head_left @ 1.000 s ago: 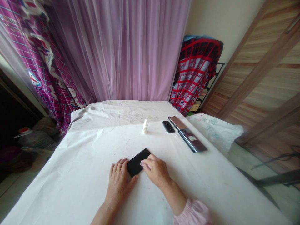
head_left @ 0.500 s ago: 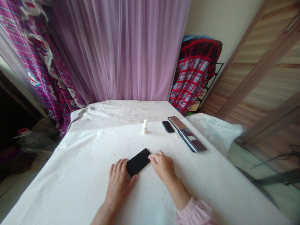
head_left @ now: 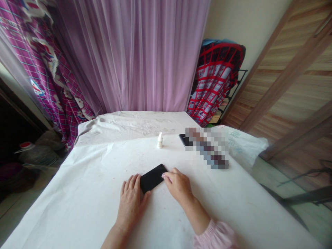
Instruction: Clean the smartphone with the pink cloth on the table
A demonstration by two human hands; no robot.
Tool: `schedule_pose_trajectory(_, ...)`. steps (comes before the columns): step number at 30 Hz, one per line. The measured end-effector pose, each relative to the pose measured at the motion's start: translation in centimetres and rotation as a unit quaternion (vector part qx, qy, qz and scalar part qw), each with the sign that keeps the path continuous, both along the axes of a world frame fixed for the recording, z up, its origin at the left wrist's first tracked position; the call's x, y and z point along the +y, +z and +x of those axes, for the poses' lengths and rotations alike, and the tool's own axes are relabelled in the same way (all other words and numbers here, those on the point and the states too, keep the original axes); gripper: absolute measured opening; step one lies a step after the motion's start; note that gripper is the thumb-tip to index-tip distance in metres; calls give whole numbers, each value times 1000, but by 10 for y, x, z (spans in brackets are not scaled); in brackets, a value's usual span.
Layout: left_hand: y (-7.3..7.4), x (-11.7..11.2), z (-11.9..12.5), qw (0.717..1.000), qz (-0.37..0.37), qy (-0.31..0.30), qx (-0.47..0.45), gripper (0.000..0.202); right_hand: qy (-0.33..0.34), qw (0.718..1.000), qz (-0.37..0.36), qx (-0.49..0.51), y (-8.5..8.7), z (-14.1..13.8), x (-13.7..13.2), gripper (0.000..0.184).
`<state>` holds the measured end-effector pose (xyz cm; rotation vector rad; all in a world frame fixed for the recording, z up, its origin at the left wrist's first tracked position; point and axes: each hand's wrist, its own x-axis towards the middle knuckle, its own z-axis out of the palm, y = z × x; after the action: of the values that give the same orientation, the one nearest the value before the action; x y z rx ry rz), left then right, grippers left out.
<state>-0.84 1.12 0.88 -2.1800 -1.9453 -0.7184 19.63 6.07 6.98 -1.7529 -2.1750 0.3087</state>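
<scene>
A black smartphone [head_left: 153, 177] lies flat and slanted on the white tablecloth, dark screen up. My left hand [head_left: 130, 199] steadies its near left end, fingers along the left edge and thumb at the lower edge. At the phone's right end, my right hand [head_left: 178, 185] pinches a small pinkish-white wad [head_left: 163, 175] against the screen. Whether the wad is cloth or tissue I cannot make out. Beyond the phone stands a small white bottle [head_left: 160, 141], upright.
On the right, part of a small dark phone [head_left: 183, 139] shows beside a pixelated patch [head_left: 210, 148]. A white plastic bag [head_left: 246, 147] is past the table's right edge. Purple curtains [head_left: 145, 62] hang behind the table [head_left: 90, 193]. A large bottle with a red cap [head_left: 26, 145] is at left.
My right hand has slid slightly left with the wad, further onto the phone's screen. My left hand stays at the phone's left end. Pixelation now covers the devices at right.
</scene>
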Motion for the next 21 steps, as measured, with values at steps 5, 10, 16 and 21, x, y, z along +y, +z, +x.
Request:
schedule_pose_trajectory(5, 0, 0, 0, 1000, 2, 3, 4, 53, 31, 999, -4, 9, 1, -7, -5, 23)
schedule_pose_trajectory(10, 0, 1, -1, 1000, -5, 0, 15, 54, 69, 998, -6, 10, 5, -15, -13, 23)
schedule_pose_trajectory(16, 3, 0, 0, 1000, -7, -4, 12, 54, 88, 996, -6, 24, 3, -16, -15, 23)
schedule_pose_trajectory(21, 5, -1, 1, 1000, -12, -5, 19, 53, 53, 998, -8, 18, 2, -9, -10, 22)
